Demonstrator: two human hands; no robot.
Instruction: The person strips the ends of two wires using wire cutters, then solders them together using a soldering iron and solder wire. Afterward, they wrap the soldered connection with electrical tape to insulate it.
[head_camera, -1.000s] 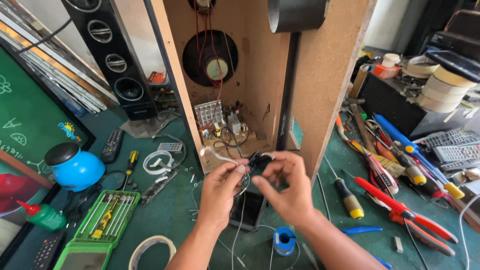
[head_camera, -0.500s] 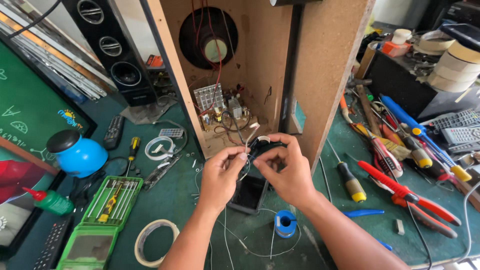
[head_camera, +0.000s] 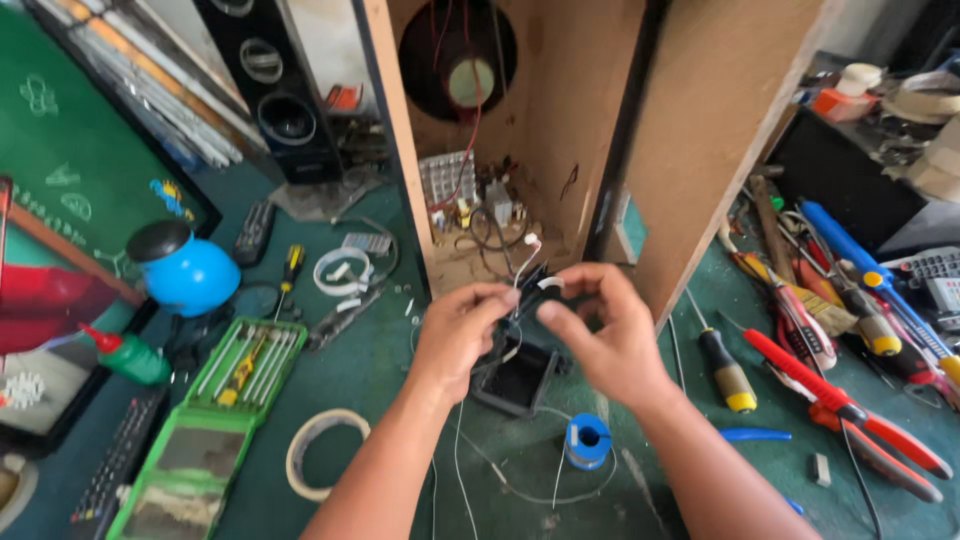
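Note:
My left hand (head_camera: 458, 335) and my right hand (head_camera: 605, 335) meet over the green mat, both pinching thin wires with white ends (head_camera: 530, 262) that come out of the open wooden speaker cabinet (head_camera: 590, 130). Under the hands lies a small black open box (head_camera: 517, 378). Inside the cabinet I see a round speaker back (head_camera: 462, 62), red wires and a small circuit board (head_camera: 470, 200). A blue spool of solder (head_camera: 587, 441) lies just below my right wrist.
Screwdrivers and red-handled pliers (head_camera: 850, 410) lie at the right. A green screwdriver case (head_camera: 240, 365), a tape roll (head_camera: 318, 452), a blue round container (head_camera: 190, 270) and a black speaker tower (head_camera: 285, 100) are at the left.
The view has shifted slightly closer. My hands stay together on the wires, lifted a little toward the cabinet opening.

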